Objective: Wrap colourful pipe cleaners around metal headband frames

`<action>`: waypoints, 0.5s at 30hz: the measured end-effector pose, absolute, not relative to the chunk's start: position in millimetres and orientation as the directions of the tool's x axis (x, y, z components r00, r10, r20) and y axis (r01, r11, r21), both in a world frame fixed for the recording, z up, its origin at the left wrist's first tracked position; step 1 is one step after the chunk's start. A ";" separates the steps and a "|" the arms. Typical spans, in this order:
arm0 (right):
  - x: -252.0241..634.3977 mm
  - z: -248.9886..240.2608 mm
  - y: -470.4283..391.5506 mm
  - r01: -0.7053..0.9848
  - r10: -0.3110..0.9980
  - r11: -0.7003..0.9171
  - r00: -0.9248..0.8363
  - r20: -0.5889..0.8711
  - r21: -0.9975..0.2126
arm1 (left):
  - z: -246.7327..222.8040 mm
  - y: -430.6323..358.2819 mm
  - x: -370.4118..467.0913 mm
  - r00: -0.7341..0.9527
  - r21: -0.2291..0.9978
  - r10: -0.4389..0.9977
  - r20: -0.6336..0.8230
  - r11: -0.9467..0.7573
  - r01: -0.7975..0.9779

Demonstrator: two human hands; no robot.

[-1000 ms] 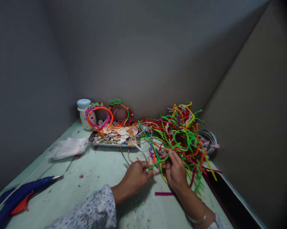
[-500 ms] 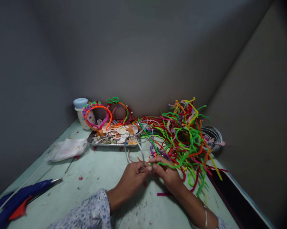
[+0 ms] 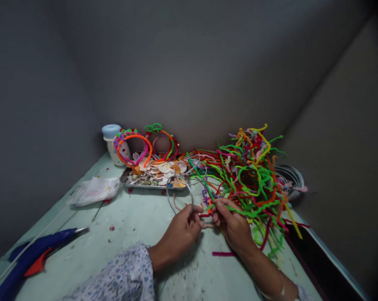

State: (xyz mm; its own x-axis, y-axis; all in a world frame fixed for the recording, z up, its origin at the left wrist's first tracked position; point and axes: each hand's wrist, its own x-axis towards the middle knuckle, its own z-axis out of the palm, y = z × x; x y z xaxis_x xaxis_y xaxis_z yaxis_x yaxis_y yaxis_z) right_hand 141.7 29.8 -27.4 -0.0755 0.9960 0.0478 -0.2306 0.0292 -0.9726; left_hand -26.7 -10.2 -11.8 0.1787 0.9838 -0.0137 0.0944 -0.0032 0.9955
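Fingers closed, my left hand (image 3: 183, 228) pinches a thin grey wire hoop (image 3: 192, 193), which rises above the knuckles. To its right, my right hand (image 3: 234, 221) grips a fuzzy green pipe cleaner (image 3: 231, 203) between thumb and fingers. A short stretch of that pipe cleaner spans the small gap to the left fingertips; whether it is wrapped on the wire is too small to tell. Its other end runs into a tangled heap of coloured pipe cleaners (image 3: 254, 179) beside the right hand. A loose magenta pipe cleaner (image 3: 223, 253) lies by the right wrist.
Behind my hands sits a metal tray (image 3: 157, 187) of shells and small stones. Decorated hoops (image 3: 134, 137) and a blue-lidded jar (image 3: 112, 144) stand at the back left. A plastic bag (image 3: 96, 191) and a blue glue gun (image 3: 41, 251) lie left. Coiled wire (image 3: 294, 179) rests far right.
My hands have moved apart from near touching, the right one drawing the green pipe cleaner rightward. The whole view has shifted slightly.
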 end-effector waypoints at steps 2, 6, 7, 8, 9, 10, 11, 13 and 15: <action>140.8 -25.1 27.3 -0.170 0.989 0.046 -0.127 0.068 -0.984 | -12.0 -9.6 -26.6 0.162 0.997 0.987 -0.005 -0.007 0.071; 138.0 -17.8 22.7 -0.011 0.986 0.061 -0.157 0.062 -0.998 | -12.2 -8.3 -26.1 0.177 0.999 0.984 0.031 -0.034 0.013; 137.5 -16.2 22.0 0.018 0.986 0.063 -0.156 0.059 -0.998 | -12.2 -8.2 -26.1 0.175 0.999 0.984 0.039 -0.042 0.013; 137.2 -14.7 21.5 0.041 0.986 0.065 -0.157 0.058 -0.997 | -12.0 -8.1 -26.2 0.168 0.999 0.985 0.041 -0.045 0.020; 137.0 -13.4 21.2 0.059 0.985 0.065 -0.163 0.054 -0.996 | -11.7 -8.1 -26.4 0.155 0.998 0.987 0.040 -0.046 0.032; 136.9 -12.2 21.0 0.075 0.983 0.067 -0.176 0.053 -0.995 | -11.2 -8.1 -26.7 0.142 0.998 0.989 0.038 -0.044 0.041; 136.8 -11.0 21.0 0.096 0.980 0.074 -0.192 0.054 -0.993 | -10.6 -8.2 -27.0 0.137 0.998 0.990 0.034 -0.040 0.044; 136.6 -8.5 21.2 0.156 0.971 0.118 -0.224 0.081 -0.981 | -9.2 -8.2 -27.7 0.142 0.999 0.989 0.031 -0.037 0.039; 136.2 -6.3 21.5 0.226 0.961 0.189 -0.244 0.133 -0.956 | -7.9 -8.4 -28.1 0.145 0.998 0.989 0.032 -0.039 0.045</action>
